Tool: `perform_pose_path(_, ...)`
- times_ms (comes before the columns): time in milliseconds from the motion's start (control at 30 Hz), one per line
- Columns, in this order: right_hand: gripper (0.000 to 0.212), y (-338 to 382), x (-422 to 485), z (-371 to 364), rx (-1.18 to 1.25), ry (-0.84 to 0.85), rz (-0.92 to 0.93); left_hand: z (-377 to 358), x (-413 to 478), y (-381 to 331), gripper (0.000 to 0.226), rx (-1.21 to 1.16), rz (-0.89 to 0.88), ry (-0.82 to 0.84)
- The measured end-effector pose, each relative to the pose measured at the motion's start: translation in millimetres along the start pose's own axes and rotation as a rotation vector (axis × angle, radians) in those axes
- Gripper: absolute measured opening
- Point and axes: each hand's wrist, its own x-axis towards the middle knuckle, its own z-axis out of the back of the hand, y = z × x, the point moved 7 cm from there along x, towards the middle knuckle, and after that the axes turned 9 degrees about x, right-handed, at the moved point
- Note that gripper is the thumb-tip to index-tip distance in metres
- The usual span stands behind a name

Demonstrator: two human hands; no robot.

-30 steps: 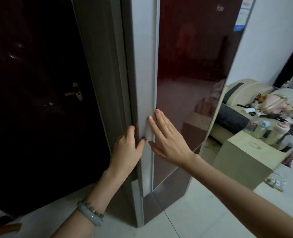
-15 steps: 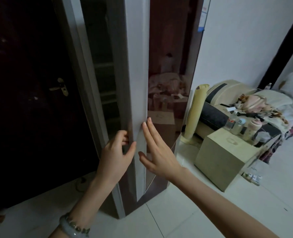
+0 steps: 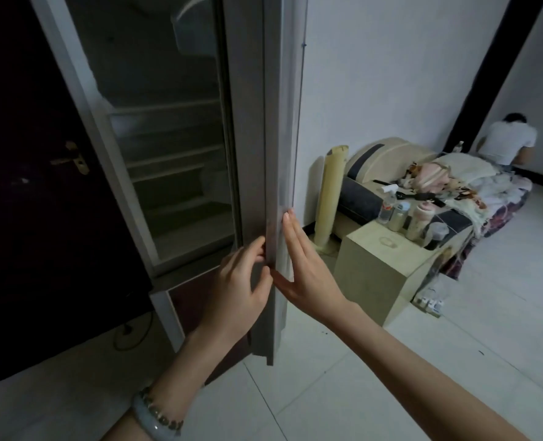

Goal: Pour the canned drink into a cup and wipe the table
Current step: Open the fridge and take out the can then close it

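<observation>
The fridge door (image 3: 281,154) stands edge-on to the camera, swung wide, and both hands are on its free edge. The left hand (image 3: 238,288) curls its fingers around the inner side of the edge, closed on it; the right hand (image 3: 308,272) lies flat and open against the outer face, fingers pointing to 12 o'clock, not gripping. The two hands sit just beside each other with the door edge between them.

The canned drink and the cup are not in view. The fridge shelves (image 3: 171,160), at about 10 o'clock from the hands, look bare in this dim light, so I cannot tell where the can is.

Risks, as I judge them: the left fingers wrap the edge, so a sudden swing back could pinch them against the frame. A door pushed too far toward 3 o'clock could strike the rolled mat (image 3: 329,198) leaning on the wall, or jar the beige table (image 3: 381,268), where several bottles (image 3: 403,214) stand close together and could topple. The poor light may also make a can easy to miss.

No brand, label or writing is readable anywhere; the bottle labels are too small and blurred.
</observation>
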Motion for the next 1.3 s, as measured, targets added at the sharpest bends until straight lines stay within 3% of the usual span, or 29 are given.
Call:
perform_pose_path(133, 0.085, -21.3, -22.0, 31.3, -0.013, -0.043, -0.044, -27.6, -1.0, -36.8, 0.053, -0.016, -0.095, 0.091)
perform_pose_path(467, 0.068, -77.9, -64.6, 97.8, -0.171, -0.159, -0.151, -92.0, 2.9, -87.5, 0.05, 0.358, -0.498, 0.08)
perform_pose_path(733, 0.067, -136.8, -87.8, 152.4, -0.303, -0.256, -0.295, -166.1, 29.1, -101.3, 0.075, 0.462, -0.505, 0.122)
perform_pose_path(900, 0.067, -180.0, -90.9, 189.0, -0.307, -0.299, -0.391, -226.4, 59.2, -114.0, 0.076, 0.494, -0.527, 0.182)
perform_pose_path(1300, 0.062, -298.9, -79.7, 245.6, -0.148, -0.393, -0.557, -332.3, 126.7, -151.7, 0.079, 0.498, -0.72, 0.148)
